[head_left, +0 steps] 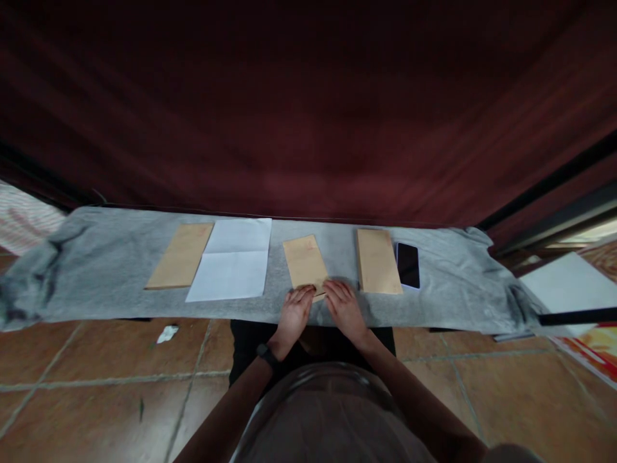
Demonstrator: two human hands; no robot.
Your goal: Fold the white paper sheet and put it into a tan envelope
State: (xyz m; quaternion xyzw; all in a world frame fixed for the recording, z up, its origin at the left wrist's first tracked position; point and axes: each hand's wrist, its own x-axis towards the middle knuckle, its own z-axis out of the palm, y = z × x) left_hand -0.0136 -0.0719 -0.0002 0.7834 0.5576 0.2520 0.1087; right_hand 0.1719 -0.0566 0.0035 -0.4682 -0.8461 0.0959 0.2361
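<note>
A brown envelope point(303, 260) lies in the middle of a long table covered with grey cloth point(96, 270). Both hands rest on its near end. My left hand point(295, 310) presses flat on the near left corner, fingers together, a dark band on the wrist. My right hand point(343, 307) presses on the near right corner, where the flap edge shows between the two hands. Neither hand lifts the envelope off the cloth.
A white creased sheet point(232, 258) and another brown envelope point(180, 255) lie to the left. A third brown envelope point(378, 260) and a dark phone point(407, 264) lie to the right. Dark red curtain behind; tiled floor below with a paper scrap point(167, 333).
</note>
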